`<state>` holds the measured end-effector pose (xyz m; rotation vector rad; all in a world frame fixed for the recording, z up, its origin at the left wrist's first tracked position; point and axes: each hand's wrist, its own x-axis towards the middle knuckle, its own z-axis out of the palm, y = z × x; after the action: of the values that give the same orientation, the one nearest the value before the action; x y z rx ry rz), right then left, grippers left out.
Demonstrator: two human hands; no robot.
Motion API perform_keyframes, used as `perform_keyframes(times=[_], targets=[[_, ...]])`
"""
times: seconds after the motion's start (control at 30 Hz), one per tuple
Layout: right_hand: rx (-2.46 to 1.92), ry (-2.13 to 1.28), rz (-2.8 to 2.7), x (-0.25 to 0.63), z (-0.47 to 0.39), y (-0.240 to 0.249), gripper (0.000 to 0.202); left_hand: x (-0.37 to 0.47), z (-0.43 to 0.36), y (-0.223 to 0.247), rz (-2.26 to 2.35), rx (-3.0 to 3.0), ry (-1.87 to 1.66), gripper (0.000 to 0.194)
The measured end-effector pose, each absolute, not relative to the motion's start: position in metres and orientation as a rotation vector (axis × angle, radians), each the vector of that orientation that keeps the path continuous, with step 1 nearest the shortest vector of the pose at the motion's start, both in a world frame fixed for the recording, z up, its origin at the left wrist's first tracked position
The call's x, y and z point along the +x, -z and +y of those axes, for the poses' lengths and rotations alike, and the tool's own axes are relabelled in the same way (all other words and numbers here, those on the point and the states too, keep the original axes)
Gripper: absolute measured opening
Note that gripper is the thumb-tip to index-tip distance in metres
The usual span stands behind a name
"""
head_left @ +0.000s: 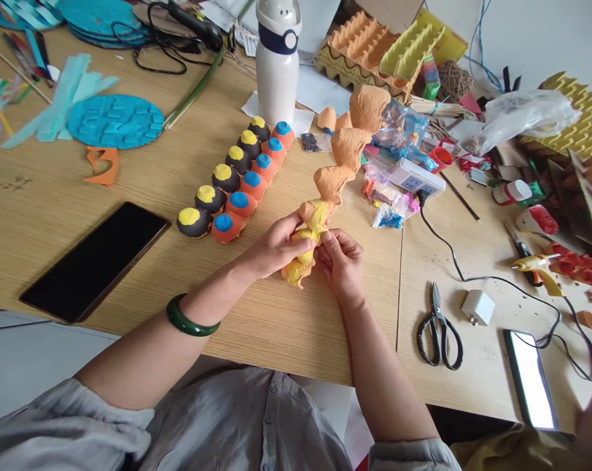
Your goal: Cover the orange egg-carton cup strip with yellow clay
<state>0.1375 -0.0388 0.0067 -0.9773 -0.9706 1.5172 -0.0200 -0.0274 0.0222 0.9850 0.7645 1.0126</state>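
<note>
A strip of orange egg-carton cups point(343, 147) slants up and away from me, its near end coated with yellow clay. My left hand point(283, 245) grips that yellow end from the left, thumb laid across it. On the other side my right hand point(342, 258) pinches the strip's edge between thumb and fingers. Just left of the strip lie two finished-looking rows of cups: black ones with yellow tops point(226, 176) and orange ones with blue tops point(252, 186). A dark green bangle point(192, 317) circles my left wrist.
A white bottle point(277, 72) stands behind the rows. A tablet point(97, 261) lies at left, a blue oval piece point(116, 121) beyond it. At right are scissors point(439, 327), a white adapter point(477, 307), a phone point(530, 379), a power strip point(418, 175) and a glue gun point(536, 265).
</note>
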Motion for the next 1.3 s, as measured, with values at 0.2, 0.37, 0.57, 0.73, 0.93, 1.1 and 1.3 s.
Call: perform_keyframes(times=[0.2, 0.37, 0.57, 0.73, 0.93, 1.1, 1.3], targets=[[-1.006, -1.507, -1.02, 0.142, -0.037, -0.011, 0.046, -0.019, -0.028, -0.029, 0.685, 0.89, -0.982, 0.046], [-0.975, -1.509, -1.083, 0.141, -0.038, -0.013, 0.046, -0.014, -0.028, -0.028, 0.748, 0.866, -1.023, 0.034], [-0.98, -1.45, -1.102, 0.139, -0.042, -0.009, 0.061, -0.016, -0.026, -0.023, 0.773, 0.896, -1.017, 0.033], [-1.01, -1.427, -1.172, 0.14, -0.045, -0.006, 0.06, -0.018, -0.026, -0.022, 0.763, 0.866, -1.024, 0.037], [-1.012, -1.438, -1.185, 0.142, -0.044, -0.003, 0.058, -0.016, -0.026, -0.023, 0.762, 0.823, -0.999, 0.042], [-0.971, -1.479, -1.198, 0.144, -0.042, -0.003, 0.055, -0.016, -0.028, -0.024, 0.759, 0.836, -0.997, 0.04], [-1.004, -1.489, -1.095, 0.145, -0.041, -0.004, 0.059, -0.016, -0.031, -0.033, 0.66, 0.791, -0.955, 0.036]])
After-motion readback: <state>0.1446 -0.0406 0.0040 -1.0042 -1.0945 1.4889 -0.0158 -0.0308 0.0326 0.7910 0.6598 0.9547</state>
